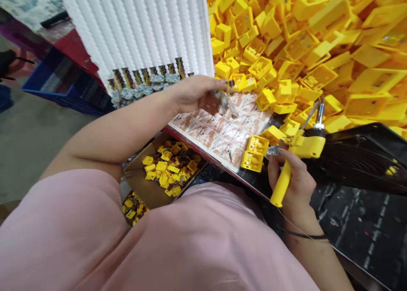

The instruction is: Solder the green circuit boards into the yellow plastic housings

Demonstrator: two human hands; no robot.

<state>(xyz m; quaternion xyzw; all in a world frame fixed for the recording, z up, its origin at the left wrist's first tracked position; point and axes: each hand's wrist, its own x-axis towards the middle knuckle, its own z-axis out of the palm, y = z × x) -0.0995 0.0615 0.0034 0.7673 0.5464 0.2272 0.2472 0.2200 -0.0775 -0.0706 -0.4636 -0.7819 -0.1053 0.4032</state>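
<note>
My left hand (210,94) is closed at the foot of the white ribbed foam sheet, pinching a small wired part (226,104). That part is blurred, greyish and translucent, with thin wires at its top. In my right hand (297,176) is a yellow soldering gun (307,146) with a metal tip pointing away from me; a thin wire trails past the wrist. Beside the right fingers are two open yellow housings (254,153), set edge to edge. A small grey piece (272,150) lies between them and the fingertips; whether the fingers touch it is unclear.
A large heap of yellow housings (273,41) fills the back right. Several wired parts (143,85) line the white foam sheet (140,24). A patterned board (219,134) lies under my left hand. Below stands a cardboard box (149,189) of yellow pieces; a black fan-like casing (365,159) is right.
</note>
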